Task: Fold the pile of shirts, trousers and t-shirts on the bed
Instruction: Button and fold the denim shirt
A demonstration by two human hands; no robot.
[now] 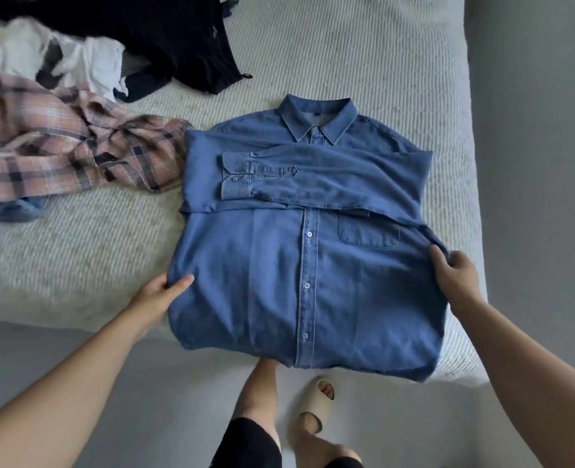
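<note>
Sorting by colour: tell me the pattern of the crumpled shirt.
Pink-and-navy plaid shirt, head view.

A bed with a pale ribbed cover in soft, even light.
The bed [313,55] fills most of the view; smooth grey floor [178,383] runs along its near edge and past its right edge.

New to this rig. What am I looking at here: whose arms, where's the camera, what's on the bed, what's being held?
No machine here: a person's two bare hands. The one picture comes from a head-worn camera looking down. On the ribbed white bedcover lies a blue denim button shirt, sleeves folded across its chest. The left hand grips its left edge, the right hand its right edge. Unfolded to the left: a pink plaid shirt, a white garment and a black garment.
</note>
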